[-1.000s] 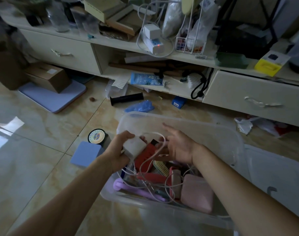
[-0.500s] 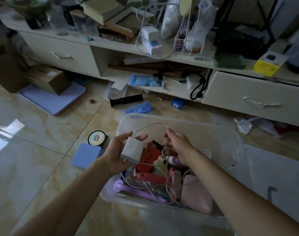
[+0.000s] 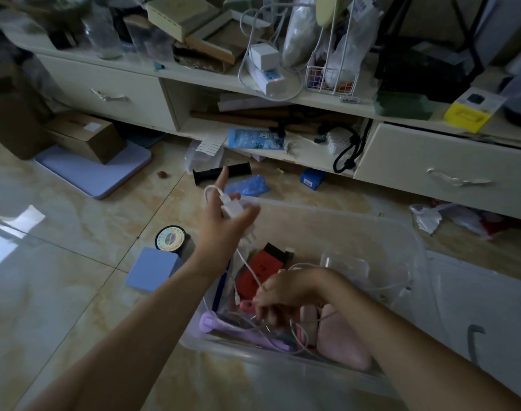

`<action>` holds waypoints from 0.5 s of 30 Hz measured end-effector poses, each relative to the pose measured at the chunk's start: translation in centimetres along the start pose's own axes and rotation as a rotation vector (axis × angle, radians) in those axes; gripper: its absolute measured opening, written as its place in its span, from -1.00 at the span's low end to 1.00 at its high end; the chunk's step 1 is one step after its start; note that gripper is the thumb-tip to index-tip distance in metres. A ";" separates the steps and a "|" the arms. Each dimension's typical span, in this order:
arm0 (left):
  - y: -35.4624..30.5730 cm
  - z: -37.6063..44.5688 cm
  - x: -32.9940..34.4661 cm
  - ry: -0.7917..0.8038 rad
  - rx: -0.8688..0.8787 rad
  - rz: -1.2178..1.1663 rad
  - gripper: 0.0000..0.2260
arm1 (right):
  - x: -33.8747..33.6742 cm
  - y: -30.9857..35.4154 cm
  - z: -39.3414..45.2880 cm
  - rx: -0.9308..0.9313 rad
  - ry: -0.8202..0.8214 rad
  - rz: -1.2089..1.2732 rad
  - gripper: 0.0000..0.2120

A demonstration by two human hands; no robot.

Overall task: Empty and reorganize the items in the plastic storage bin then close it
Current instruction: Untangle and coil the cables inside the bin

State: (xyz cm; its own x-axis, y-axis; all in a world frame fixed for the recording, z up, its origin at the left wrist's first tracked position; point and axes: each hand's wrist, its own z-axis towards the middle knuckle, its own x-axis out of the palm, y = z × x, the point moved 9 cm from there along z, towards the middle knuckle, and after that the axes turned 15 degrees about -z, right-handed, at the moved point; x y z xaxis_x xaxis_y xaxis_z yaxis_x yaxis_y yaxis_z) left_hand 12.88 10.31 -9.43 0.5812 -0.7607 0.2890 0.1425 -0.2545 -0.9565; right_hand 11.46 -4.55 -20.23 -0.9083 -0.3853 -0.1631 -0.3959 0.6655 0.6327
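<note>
The clear plastic storage bin (image 3: pixel 357 215) stands open on the floor, holding a red item (image 3: pixel 265 266), a purple handle (image 3: pixel 223 324), a pink case (image 3: pixel 342 339) and tangled white cable. Its clear lid (image 3: pixel 490 315) lies to the right. My left hand (image 3: pixel 223 221) is raised over the bin's far left corner and holds a white charger block (image 3: pixel 232 207) with its cable (image 3: pixel 248 268) trailing down. Inside the bin, my right hand (image 3: pixel 285 295) pinches that white cable low among the contents.
A blue block (image 3: pixel 152 272) and a round black tape roll (image 3: pixel 170 238) lie on the tile left of the bin. A black tube (image 3: pixel 220 173), blue bag (image 3: pixel 247 185) and small blue box (image 3: pixel 312 179) lie before the cluttered low cabinet (image 3: pixel 431 167). Cardboard box (image 3: pixel 87 134) sits far left.
My left hand has lifted the charger block up and away toward the bin's far left corner. My right hand has dropped down into the bin, following the cable.
</note>
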 end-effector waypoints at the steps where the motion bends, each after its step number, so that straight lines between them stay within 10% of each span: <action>1: 0.9 -0.3 -0.7 0.018 0.051 0.223 -0.20 | -1.5 -0.4 -0.5 0.051 -0.102 -0.045 -0.70; 5: 5.6 -1.4 -1.8 0.200 -0.016 0.877 -0.30 | -8.6 0.5 -3.8 0.080 -0.561 -0.446 -0.84; 11: 8.7 -5.2 0.3 0.425 -0.692 0.277 -0.42 | -10.1 3.2 -6.5 -0.241 -1.099 -0.664 -0.88; 15: 9.0 -5.5 0.1 0.457 -0.712 0.347 -0.66 | -10.3 1.9 -6.4 -0.265 -1.176 -0.544 -0.86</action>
State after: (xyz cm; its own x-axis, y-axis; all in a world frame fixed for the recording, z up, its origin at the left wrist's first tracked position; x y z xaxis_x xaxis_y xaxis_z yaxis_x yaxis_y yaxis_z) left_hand 9.79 4.62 -17.78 0.1034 -0.9871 0.1226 -0.5967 -0.1602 -0.7863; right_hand 20.94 -3.43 -12.50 -0.2709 0.3080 -0.9120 -0.8287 0.4075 0.3838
